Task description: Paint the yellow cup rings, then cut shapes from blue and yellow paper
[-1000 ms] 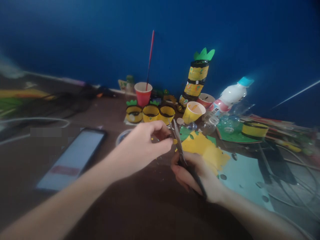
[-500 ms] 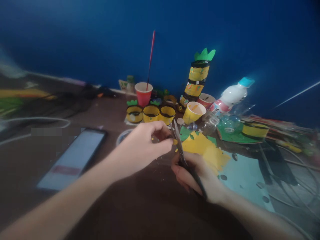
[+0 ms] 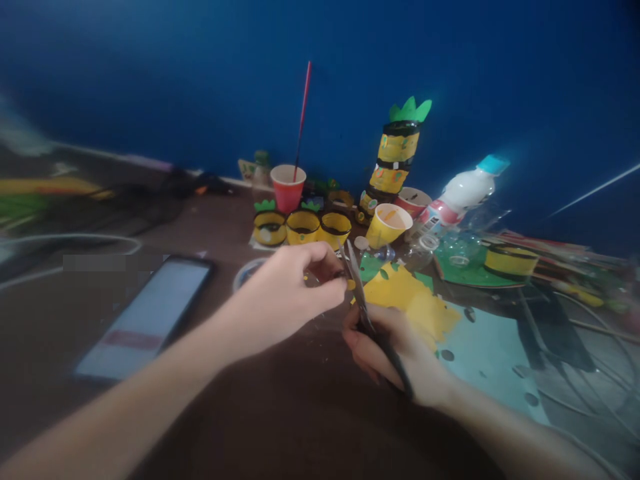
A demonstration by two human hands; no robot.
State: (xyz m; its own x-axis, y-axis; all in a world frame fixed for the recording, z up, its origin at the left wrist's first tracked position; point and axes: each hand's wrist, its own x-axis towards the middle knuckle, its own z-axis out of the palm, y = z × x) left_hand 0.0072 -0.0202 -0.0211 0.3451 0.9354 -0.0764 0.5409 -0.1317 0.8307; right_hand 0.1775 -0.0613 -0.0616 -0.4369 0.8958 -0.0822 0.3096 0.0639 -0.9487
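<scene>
Between thumb and fingertips, my left hand (image 3: 295, 290) pinches a small yellow paper piece (image 3: 351, 285), mostly hidden by the fingers. My right hand (image 3: 395, 347) is closed around the handles of a pair of scissors (image 3: 363, 303). Their blades point up and away, slightly parted at the tips, right beside the yellow piece. Beyond the scissors lies a ragged-edged yellow paper sheet (image 3: 410, 297), on top of a light blue sheet with round holes (image 3: 487, 353). Behind my left hand stand several small yellow cups with black rims (image 3: 303, 227).
A phone (image 3: 150, 320) lies at left. Along the blue wall stand a red cup with a stick (image 3: 289, 190), a yellow tower with a green paper crown (image 3: 395, 157), a yellow paper cup (image 3: 387, 227) and a tilted white bottle (image 3: 465, 193). A green board (image 3: 460, 273) and cables are at right.
Almost nothing differs. The scissor blades look slightly closer together; both hands stay in place.
</scene>
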